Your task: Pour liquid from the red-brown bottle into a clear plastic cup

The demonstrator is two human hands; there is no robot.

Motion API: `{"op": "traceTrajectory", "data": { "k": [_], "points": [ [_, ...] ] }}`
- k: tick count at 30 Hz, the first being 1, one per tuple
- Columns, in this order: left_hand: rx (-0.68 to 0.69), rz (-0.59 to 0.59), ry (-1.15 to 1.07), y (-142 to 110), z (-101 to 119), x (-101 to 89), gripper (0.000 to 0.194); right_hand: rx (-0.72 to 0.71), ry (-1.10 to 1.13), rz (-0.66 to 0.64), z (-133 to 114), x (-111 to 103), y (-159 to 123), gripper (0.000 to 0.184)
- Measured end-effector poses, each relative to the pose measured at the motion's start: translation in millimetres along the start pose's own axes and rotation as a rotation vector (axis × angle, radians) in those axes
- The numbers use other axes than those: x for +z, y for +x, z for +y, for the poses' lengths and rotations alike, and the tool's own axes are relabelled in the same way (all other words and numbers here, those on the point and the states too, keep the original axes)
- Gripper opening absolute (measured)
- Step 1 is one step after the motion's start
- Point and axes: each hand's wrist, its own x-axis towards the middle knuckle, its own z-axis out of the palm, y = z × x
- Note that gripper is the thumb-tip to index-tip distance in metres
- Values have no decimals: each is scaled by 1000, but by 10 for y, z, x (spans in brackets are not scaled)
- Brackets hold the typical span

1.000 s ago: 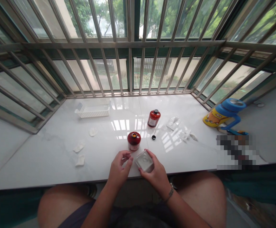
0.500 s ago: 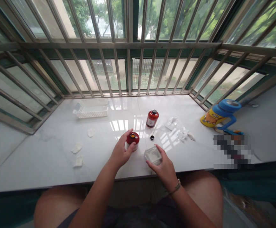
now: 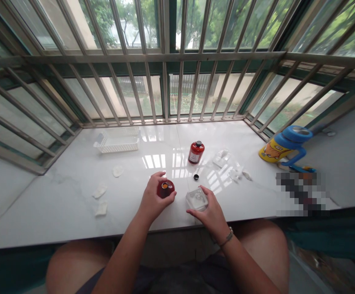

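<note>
Left hand (image 3: pixel 153 202) is wrapped around an open red bottle (image 3: pixel 165 189), fingers curled round its body, thumb on the near side; the mouth faces up and shows something amber inside, level can't be read. The grip looks meant to steady or lift it, and the bottle sits near the front edge of the white sill (image 3: pixel 73 204), tipped slightly toward the clear dish (image 3: pixel 197 199). Right hand (image 3: pixel 211 212) pinches that dish from the near side, fingers part closed on its wall, probably to keep it from sliding on the glossy surface. Dish looks empty or holds something clear, can't tell which. It's just beside the bottle, not touching. A small black cap (image 3: pixel 196 177) lies loose behind the dish, likely off the open bottle. A second red bottle (image 3: pixel 195 152) stands further back, capped, with a label. White pads (image 3: pixel 100 190) are scattered left, crumpled wrappers (image 3: pixel 231 167) right. White basket (image 3: pixel 118 143) at back left, contents unclear. Yellow cup with blue lid (image 3: pixel 284 147) at far right.
</note>
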Motion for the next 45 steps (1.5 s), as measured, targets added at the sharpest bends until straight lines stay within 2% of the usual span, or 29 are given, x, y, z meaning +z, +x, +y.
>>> {"op": "traceTrajectory", "data": {
  "k": [5,10,16,23,27,32,35,40,43,45],
  "points": [
    [-109,-8,-119,-69,68,77,44,71,32,-23,-16,23,-18,95],
    [-89,-40,-63,-156,99,80,43,48,50,41,-16,37,-25,97],
    [-59,-94,-109,-313,-17,86,66,-44,74,103,-247,-38,-9,94],
    [-111,-101,-176,-522,-244,206,88,-172,87,64,-525,-146,45,93],
    [-86,-66,-60,-549,-194,159,83,-219,67,22,-604,-179,56,90],
    [94,2,172,-510,44,-30,85,-280,16,6,-634,-192,36,89],
    [162,-21,280,-514,104,-102,91,-310,-5,-2,-632,-187,31,88],
    [149,-35,348,-552,75,-102,100,-352,-37,-4,-636,-168,52,88],
    [139,-26,350,-529,73,-75,92,-372,-55,-8,-640,-166,76,88],
    [181,-46,353,-486,85,-58,87,-385,-84,-11,-638,-172,98,89]
  ]
}}
